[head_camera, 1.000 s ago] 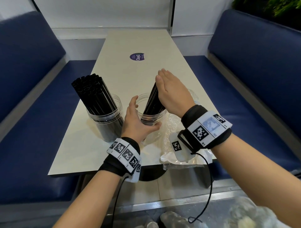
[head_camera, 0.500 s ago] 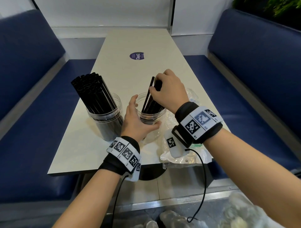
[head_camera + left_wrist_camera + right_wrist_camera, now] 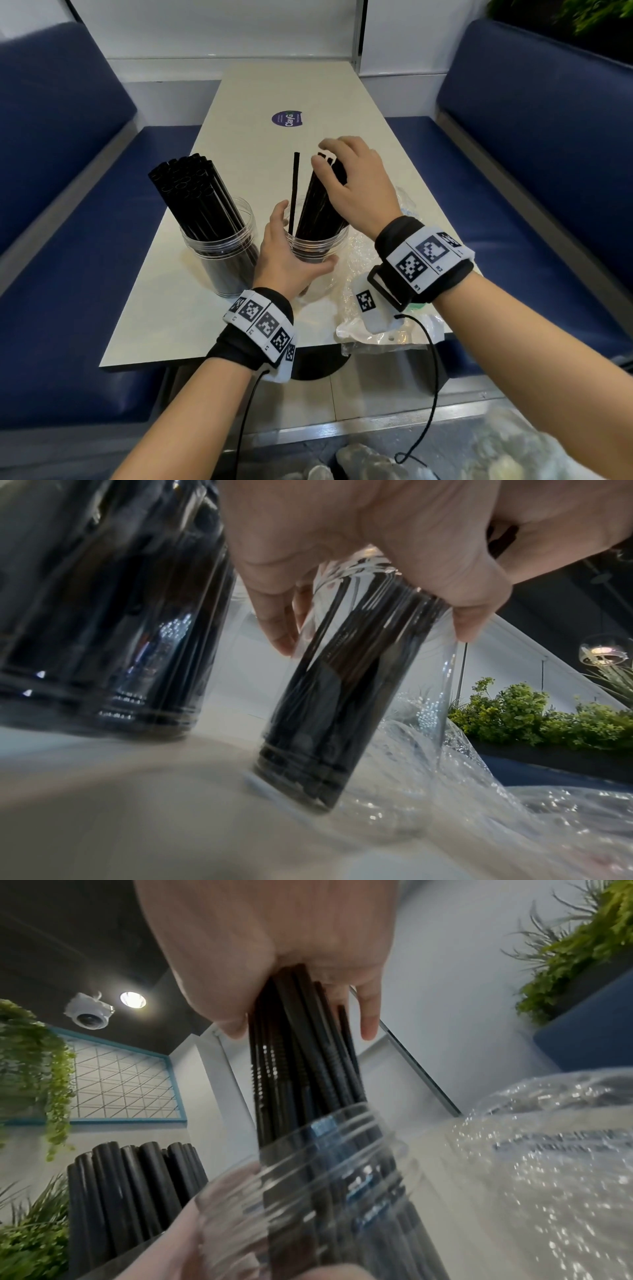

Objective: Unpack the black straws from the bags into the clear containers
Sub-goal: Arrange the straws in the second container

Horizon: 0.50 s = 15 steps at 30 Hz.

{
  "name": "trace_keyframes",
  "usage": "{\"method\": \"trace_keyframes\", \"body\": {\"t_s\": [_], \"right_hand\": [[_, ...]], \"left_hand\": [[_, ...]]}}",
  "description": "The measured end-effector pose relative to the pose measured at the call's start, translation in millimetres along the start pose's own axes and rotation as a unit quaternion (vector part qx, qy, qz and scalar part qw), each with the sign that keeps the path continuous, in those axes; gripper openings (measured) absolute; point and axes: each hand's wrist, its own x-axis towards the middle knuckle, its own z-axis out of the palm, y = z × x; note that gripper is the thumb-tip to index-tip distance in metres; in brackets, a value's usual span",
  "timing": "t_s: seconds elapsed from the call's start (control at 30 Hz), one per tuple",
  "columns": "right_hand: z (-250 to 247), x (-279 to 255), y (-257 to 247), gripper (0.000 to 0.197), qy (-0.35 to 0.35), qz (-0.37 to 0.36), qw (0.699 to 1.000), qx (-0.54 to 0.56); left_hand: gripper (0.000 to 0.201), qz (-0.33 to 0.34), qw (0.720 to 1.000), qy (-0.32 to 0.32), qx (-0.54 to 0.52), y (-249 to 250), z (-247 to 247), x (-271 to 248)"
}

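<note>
Two clear containers stand near the table's front edge. The left container [image 3: 219, 253] is packed with black straws [image 3: 191, 192] and nobody touches it. My left hand [image 3: 294, 255] grips the right container [image 3: 317, 244] around its wall; its fingers [image 3: 274, 620] show through the plastic [image 3: 342, 696]. My right hand [image 3: 323, 159] cups the tops of the leaning straw bundle [image 3: 318, 205] in that container, with the thumb [image 3: 232, 1020] on one side and a finger [image 3: 369, 1015] on the other. One lone straw [image 3: 294, 192] stands apart at the container's left side.
A crumpled clear plastic bag [image 3: 373, 329] lies on the table [image 3: 260, 154] right of the held container, under my right wrist. Blue bench seats [image 3: 68, 240] flank the table on both sides. A round purple sticker [image 3: 287, 119] marks the table's far middle.
My right hand went from a flat palm against the bundle to pinching straws, and now cups the bundle tops. One straw now stands apart on the left. The left hand kept its hold.
</note>
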Motion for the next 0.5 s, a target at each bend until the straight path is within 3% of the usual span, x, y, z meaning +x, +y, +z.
{"method": "trace_keyframes", "body": {"t_s": [0.17,0.27,0.37,0.5], "right_hand": [[-6.5,-0.9,-7.6,0.04,0.015,-0.079,0.993,-0.088],[-5.2,3.9,-15.1,0.042,-0.048,-0.137,0.973,-0.178],[-3.3,13.0,-18.6,0.04,-0.139,-0.134,0.949,-0.251],[-1.1,18.2,-16.9,0.037,-0.119,-0.137,0.945,-0.272]], "left_hand": [[0.106,0.001,1.0,-0.003,0.0,2.0,-0.6,-0.6],[0.107,0.001,1.0,-0.002,-0.002,1.9,-0.3,-0.2],[0.107,-0.002,1.0,-0.001,-0.002,2.7,-0.3,-0.2],[0.107,-0.001,1.0,-0.002,0.005,2.2,-0.6,-0.5]]}}
